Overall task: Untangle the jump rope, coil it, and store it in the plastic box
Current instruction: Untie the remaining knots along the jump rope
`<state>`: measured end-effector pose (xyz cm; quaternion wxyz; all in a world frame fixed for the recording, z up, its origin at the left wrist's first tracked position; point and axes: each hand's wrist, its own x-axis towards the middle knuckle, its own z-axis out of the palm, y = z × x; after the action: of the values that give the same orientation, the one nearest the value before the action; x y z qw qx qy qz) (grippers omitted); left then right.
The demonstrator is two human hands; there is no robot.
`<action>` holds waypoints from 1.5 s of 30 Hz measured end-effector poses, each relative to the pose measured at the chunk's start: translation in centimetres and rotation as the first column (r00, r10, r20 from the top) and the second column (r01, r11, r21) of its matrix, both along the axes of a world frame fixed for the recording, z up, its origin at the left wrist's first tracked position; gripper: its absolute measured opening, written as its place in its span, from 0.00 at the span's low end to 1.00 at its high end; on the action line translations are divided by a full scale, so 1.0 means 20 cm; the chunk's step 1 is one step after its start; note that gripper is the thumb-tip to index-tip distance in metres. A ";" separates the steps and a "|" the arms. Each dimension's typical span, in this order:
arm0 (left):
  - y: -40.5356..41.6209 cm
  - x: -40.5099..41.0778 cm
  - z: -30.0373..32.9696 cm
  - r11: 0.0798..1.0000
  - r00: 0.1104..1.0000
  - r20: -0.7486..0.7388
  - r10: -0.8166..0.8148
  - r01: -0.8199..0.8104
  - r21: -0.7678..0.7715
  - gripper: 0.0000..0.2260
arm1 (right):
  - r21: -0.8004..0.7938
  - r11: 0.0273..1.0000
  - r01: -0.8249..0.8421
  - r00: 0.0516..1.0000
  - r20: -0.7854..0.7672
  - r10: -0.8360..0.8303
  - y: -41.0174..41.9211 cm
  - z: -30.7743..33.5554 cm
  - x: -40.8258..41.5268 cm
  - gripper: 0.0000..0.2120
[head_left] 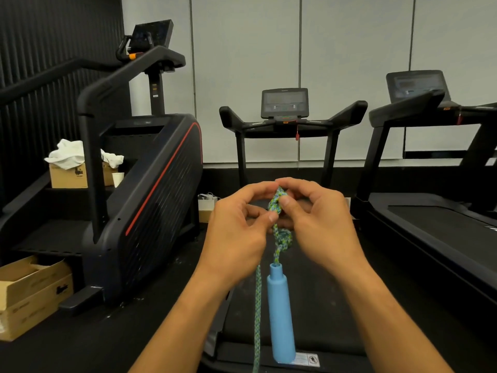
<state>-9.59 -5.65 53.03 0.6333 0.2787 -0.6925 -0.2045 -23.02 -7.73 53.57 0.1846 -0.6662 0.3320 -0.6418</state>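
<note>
Here, in the head view, the left hand (236, 227) and right hand (317, 224) meet at centre, fingertips of both pinched shut on a knot in the green-blue jump rope (278, 205). A second knot sits just below. At 6 o'clock the blue handle (279, 313) hangs down, a loose strand beside it. A treadmill (290, 117) stands at 12, a stair climber (150, 170) at 9, cardboard boxes (32, 294) at 8.

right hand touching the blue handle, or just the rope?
Apart. In the head view the right hand pinches the knotted rope; the blue handle hangs below it with rope showing between.
</note>
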 end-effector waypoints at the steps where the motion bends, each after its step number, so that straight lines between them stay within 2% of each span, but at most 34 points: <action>1: 0.00 0.00 0.00 1.000 1.000 0.017 0.018 -0.018 -0.012 0.21 | 0.003 1.000 -0.012 1.000 -0.015 0.012 0.01 0.00 0.00 0.14; 4: 0.00 0.00 -0.01 0.998 0.998 0.034 0.057 -0.056 -0.029 0.24 | 0.006 1.000 -0.002 0.997 -0.077 0.002 0.02 0.01 -0.02 0.11; 8: 0.00 -0.02 -0.01 0.994 0.993 0.041 0.109 -0.108 -0.021 0.24 | -0.087 0.984 0.157 0.967 -0.190 -0.171 0.04 0.02 -0.02 0.08; 10: 0.00 -0.02 -0.01 0.988 0.985 0.078 0.156 -0.154 -0.026 0.21 | -0.079 0.988 0.132 0.980 -0.140 -0.142 0.05 0.02 -0.02 0.09; 13: 0.02 -0.02 0.00 0.973 0.964 0.137 0.229 -0.225 -0.044 0.17 | -0.037 0.998 0.054 0.998 0.016 -0.053 0.06 0.01 -0.01 0.10; 18: 0.05 -0.04 0.02 0.953 0.933 0.195 0.303 -0.290 -0.091 0.11 | -0.105 0.975 0.196 0.980 0.059 -0.191 0.07 0.00 0.01 0.11; 22: 0.04 -0.03 0.03 0.946 0.924 0.205 0.323 -0.313 -0.082 0.15 | -0.065 0.985 0.162 0.974 0.172 -0.148 0.04 -0.01 0.03 0.15; 24: 0.03 -0.03 0.02 0.947 0.928 0.186 0.322 -0.313 -0.079 0.17 | -0.052 0.990 0.131 0.968 0.224 -0.116 0.04 -0.01 0.03 0.14; 28: 0.01 -0.02 0.01 0.956 0.953 0.078 0.292 -0.290 -0.040 0.17 | -0.013 0.987 -0.162 0.938 0.310 0.158 0.05 0.01 0.01 0.07; 30: 0.01 -0.01 0.01 0.960 0.959 0.043 0.280 -0.279 -0.027 0.13 | -0.017 0.973 -0.229 0.938 0.262 0.226 0.06 0.02 -0.01 0.07; 33: 0.02 -0.01 0.01 0.949 0.947 0.076 0.311 -0.306 -0.072 0.10 | -0.013 0.970 -0.243 0.951 0.195 0.241 0.05 0.02 -0.01 0.07; 36: 0.02 -0.01 0.00 0.953 0.948 0.100 0.301 -0.295 -0.066 0.10 | -0.035 0.988 -0.149 0.984 0.096 0.152 0.05 0.01 -0.01 0.09; 39: 0.01 -0.03 0.00 0.957 0.955 0.062 0.289 -0.287 -0.037 0.10 | -0.104 0.994 -0.021 1.000 -0.011 0.020 0.05 0.00 0.00 0.10; 42: 0.01 -0.04 0.01 0.951 0.950 0.050 0.309 -0.306 -0.049 0.06 | -0.164 0.985 0.047 0.999 -0.006 -0.048 0.04 -0.01 0.01 0.08; 45: -0.01 -0.04 0.00 0.935 0.930 0.103 0.353 -0.349 -0.057 0.03 | -0.194 0.975 0.105 0.992 -0.046 -0.115 0.04 -0.03 0.01 0.08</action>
<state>-10.40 -5.95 52.95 0.6250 0.3970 -0.6696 -0.0589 -22.77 -6.91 53.05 0.0745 -0.6793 0.3103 -0.6608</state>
